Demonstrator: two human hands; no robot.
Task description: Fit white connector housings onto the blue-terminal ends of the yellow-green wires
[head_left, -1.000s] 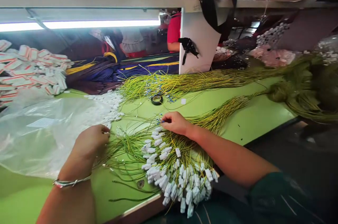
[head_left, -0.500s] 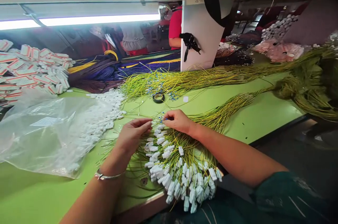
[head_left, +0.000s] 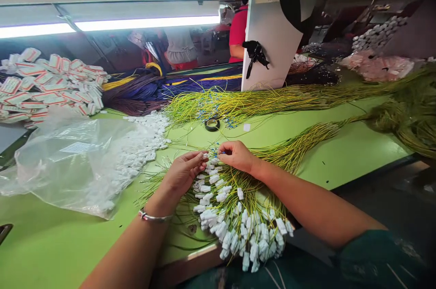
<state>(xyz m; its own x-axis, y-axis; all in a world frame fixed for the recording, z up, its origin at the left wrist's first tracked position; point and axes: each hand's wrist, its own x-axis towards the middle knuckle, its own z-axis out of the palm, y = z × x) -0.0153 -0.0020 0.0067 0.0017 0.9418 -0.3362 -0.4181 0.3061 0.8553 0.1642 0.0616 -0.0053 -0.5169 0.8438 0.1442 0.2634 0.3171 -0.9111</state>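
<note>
– Entries, from the left?
– One clear, crumpled plastic bag (head_left: 51,164), flat on the green desk (head_left: 44,243), a heap of small white plastic connectors (head_left: 141,150) at its right side. Then my left hand (head_left: 180,173): fingertips pinched on one small white plastic piece (head_left: 205,156), its long axis too small to tell.
– The relation that counts?
– White piece just left of a thin blue-tipped wire end (head_left: 224,153), a narrow gap between. That end sits between the closed thumb and finger of my right hand (head_left: 240,157); the piece is nearer my left. Last, one long yellow-green wire bundle (head_left: 299,146), its axis running rightward and away.
– Changes?
– One second ago my left hand was well apart, over the wires' left side; now it is beside my right, which holds much the same place at the bundle.
</note>
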